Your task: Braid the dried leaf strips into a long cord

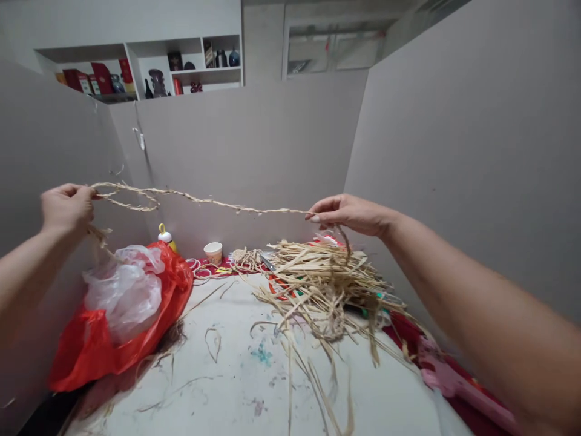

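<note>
A twisted straw rope (204, 200) stretches in the air between both hands, above the table. My left hand (67, 207) is closed in a fist round its left end, where the rope loops back on itself. My right hand (349, 214) pinches the rope's right end between fingertips and thumb; a strand hangs from it down to the pile of loose straw (324, 284) on the table below.
A red plastic bag (91, 345) with a clear bag (124, 290) on top lies at the left. A paper cup (213, 252), a yellow bottle (166, 237) and white rings (200, 269) stand at the back. A pink tool (447, 378) lies at the right edge. Grey partition walls enclose the white table (236, 387).
</note>
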Available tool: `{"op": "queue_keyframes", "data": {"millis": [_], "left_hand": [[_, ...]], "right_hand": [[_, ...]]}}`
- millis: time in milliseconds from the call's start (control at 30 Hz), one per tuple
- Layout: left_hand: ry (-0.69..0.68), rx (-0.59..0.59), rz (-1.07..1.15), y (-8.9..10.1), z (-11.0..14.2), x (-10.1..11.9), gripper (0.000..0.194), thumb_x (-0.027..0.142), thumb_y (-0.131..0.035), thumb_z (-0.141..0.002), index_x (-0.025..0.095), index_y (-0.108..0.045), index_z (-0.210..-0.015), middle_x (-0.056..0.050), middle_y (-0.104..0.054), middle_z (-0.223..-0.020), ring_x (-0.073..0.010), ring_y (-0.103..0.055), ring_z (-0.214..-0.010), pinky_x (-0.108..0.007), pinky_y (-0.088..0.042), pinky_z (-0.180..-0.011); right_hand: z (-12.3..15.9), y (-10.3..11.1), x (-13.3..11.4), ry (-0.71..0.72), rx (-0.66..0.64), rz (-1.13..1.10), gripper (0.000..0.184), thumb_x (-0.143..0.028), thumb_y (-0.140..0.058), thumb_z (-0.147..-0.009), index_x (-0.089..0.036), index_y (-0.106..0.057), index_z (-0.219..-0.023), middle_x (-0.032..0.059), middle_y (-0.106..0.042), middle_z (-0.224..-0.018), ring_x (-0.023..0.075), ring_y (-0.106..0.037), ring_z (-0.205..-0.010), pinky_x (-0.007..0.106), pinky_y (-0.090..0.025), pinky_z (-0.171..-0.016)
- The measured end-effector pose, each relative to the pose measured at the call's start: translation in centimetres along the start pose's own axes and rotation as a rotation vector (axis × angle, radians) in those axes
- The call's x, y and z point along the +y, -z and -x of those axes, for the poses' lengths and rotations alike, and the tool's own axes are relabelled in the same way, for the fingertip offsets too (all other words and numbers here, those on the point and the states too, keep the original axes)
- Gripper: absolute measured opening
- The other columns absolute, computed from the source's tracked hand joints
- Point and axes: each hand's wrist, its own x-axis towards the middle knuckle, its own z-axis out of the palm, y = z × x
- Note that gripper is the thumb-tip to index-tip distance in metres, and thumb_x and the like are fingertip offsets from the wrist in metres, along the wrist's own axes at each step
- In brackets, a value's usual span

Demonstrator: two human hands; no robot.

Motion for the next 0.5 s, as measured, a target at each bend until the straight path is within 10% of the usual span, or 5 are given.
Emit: {"op": "queue_keyframes", "data": {"millis": [500], "left_hand": [[0.096, -0.03, -0.197, 1.0, -0.5, -1.3, 0.043, 0.025, -0.057, -0.058, 0.019, -0.072, -0.098, 0.009, -0.041, -0.035, -0.0088, -0.035, -0.035, -0.019, -0.028, -0.032]], "right_hand": [[-3.7, 2.3, 0.5, 0.05, 0.402, 0.372, 0.011, -0.024, -0.067, -0.065, -0.014, -0.064, -0.066, 0.002, -0.058, -0.06, 0.0114, -0.05, -0.056, 0.026, -0.041, -0.059]]}}
